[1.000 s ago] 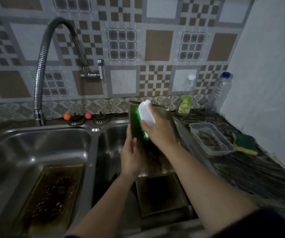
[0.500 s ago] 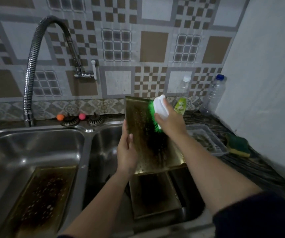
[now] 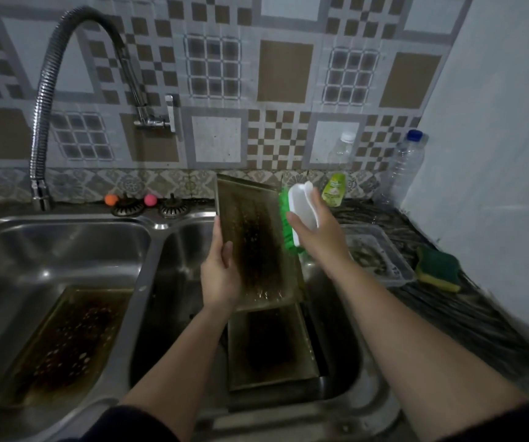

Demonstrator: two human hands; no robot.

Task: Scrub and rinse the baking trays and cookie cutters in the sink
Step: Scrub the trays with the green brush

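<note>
The scene is dim, with a cool grey tone. Soft reflections lie on the steel sink (image 3: pixel 65 237), brightest along its rim and the left basin wall. The right basin below the held tray (image 3: pixel 253 244) is in deep shadow. The wide lens bends the wall tiles near the faucet (image 3: pixel 46 100). The forearms and tabletop (image 3: pixel 467 317) are blurred toward the lower edge.

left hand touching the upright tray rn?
Touching. The head view shows the left hand wrapped around the left edge of the upright tray, thumb lying across its front face, propping it over the sink.
</note>
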